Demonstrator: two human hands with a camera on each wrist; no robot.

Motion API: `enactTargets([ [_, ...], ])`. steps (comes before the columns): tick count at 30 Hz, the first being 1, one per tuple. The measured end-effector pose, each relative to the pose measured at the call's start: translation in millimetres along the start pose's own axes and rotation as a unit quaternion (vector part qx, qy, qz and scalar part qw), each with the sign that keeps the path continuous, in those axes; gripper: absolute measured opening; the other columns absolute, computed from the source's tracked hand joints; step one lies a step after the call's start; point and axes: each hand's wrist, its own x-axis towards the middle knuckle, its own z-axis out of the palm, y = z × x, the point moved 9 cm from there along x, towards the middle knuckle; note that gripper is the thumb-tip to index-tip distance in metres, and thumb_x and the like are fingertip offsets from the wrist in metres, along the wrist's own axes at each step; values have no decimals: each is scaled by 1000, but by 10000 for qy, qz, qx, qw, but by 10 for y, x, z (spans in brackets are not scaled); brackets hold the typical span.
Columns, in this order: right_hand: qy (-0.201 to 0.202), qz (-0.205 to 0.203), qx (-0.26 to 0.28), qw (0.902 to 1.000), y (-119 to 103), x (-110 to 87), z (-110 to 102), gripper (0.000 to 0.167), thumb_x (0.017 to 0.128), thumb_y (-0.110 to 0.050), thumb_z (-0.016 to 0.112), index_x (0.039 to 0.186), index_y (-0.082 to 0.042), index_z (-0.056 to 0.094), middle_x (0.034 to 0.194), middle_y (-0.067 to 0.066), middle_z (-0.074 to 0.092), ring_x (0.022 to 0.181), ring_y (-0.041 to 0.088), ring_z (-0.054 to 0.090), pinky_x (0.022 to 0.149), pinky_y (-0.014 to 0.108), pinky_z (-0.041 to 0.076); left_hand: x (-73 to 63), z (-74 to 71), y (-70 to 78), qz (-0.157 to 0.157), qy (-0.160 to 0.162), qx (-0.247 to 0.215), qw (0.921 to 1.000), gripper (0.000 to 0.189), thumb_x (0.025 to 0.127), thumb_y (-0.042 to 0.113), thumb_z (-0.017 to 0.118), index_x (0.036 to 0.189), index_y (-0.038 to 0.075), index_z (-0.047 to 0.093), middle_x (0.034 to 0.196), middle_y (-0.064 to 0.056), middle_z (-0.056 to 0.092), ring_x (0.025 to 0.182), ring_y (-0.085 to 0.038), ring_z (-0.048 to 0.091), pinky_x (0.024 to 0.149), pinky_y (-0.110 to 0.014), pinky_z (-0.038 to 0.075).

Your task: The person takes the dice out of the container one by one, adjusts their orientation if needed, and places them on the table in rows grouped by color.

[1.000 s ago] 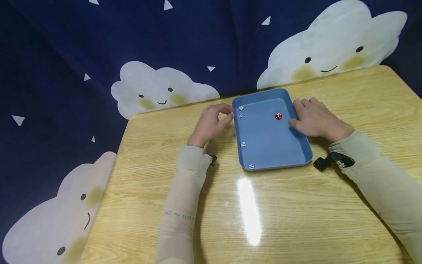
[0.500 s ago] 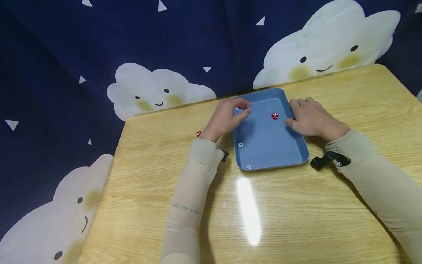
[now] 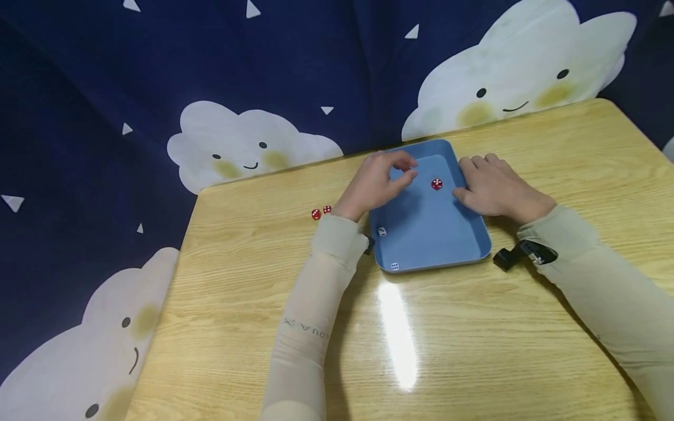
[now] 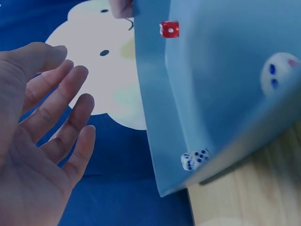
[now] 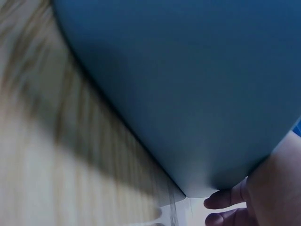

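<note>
Red die (image 3: 436,184) in the head view lies inside the blue tray (image 3: 437,237), toward its far right part, while two more red dice (image 3: 316,214) lie on the desk (image 3: 237,292) just left of the left wrist. One white die (image 3: 381,231) sits along the tray's left wall and another white die (image 3: 395,266) in its near left corner. The left hand (image 3: 375,181) hangs over the tray, thumb and fingers curved toward each other with a gap between; the right hand (image 3: 495,186) grips the right wall, thumb over the rim. The step in hand seems to be taking red dice out, with this one as the target; the next move would call for lowering the fingertips, pinching it and leaving the white ones alone. The left wrist view confirms that the left hand is released, fingers loose around nothing, and shows a pair of white dice (image 4: 195,159) together in a tray corner, which the head view does not show. The right wrist view shows no dice, but reveals the tray's outer wall standing on the desk, with the right hand's fingers beside it.
</note>
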Motion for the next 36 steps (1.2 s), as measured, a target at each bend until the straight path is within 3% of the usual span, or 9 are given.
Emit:
enactTargets([
  [7,-54,-8,17,10000,9,4,4,53,102,-34,48,131,10,46,116,33,57,103,46,47,85,56,40,84,32,60,-201,-195,-49,9996,27,103,30,63,124,17,73,122,3,76,116,-11,68,105,-25,47],
  [12,-46,-36,-1,10000,8,1,13,52,102,-34,49,130,10,46,116,33,57,105,48,47,87,58,40,141,114,98,-177,-227,-329,9990,29,103,29,64,126,14,72,125,0,75,117,-11,68,104,-24,50],
  [25,3,1,-19,10000,7,11,-3,52,101,-34,50,130,9,47,116,31,58,105,46,48,87,57,40,207,299,48,-482,9,-577,9972,28,103,30,64,125,15,71,120,1,76,116,-16,68,99,-24,52],
  [36,62,-31,-19,10000,7,8,-6,46,101,-33,50,125,6,48,109,28,58,99,43,48,82,52,39,210,478,-80,-866,176,-575,9944,24,104,29,62,123,17,71,114,2,76,109,-13,68,93,-22,53],
])
